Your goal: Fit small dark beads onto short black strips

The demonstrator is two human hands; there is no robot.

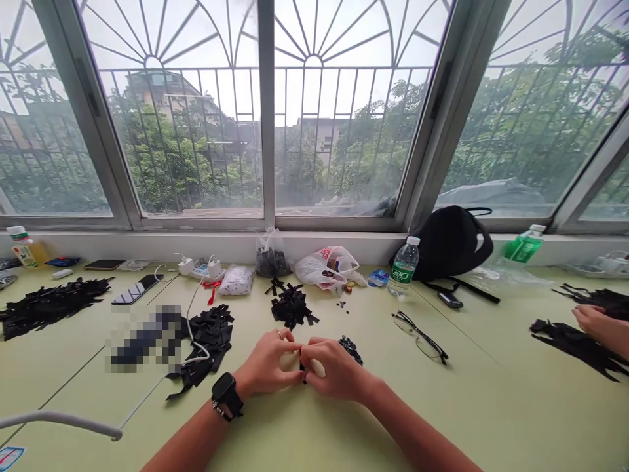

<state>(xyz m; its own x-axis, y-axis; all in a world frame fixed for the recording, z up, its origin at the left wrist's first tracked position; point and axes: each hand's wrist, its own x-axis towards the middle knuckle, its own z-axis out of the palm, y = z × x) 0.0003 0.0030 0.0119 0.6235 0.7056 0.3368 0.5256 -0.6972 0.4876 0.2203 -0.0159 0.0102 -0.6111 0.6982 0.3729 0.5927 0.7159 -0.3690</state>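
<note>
My left hand [268,366], with a dark watch on its wrist, is closed in a pinch on a short black fabric strip [303,376]. From the other side my right hand [334,368] pinches the same strip; fingers cover most of it. Just behind my right hand lies a heap of small dark round pieces [352,350], partly hidden by the hand. Beyond both hands is a pile of black strips [291,305], and a larger strip pile [209,337] sits left of my left hand, crossed by a white cable [200,357].
To the right lie eyeglasses [421,335], a water bottle [403,267] and a black backpack [449,242]. Another person's hand [602,328] touches black strips at far right. Plastic bags [327,267] and chargers [213,269] line the window side. A phone [137,289] lies left.
</note>
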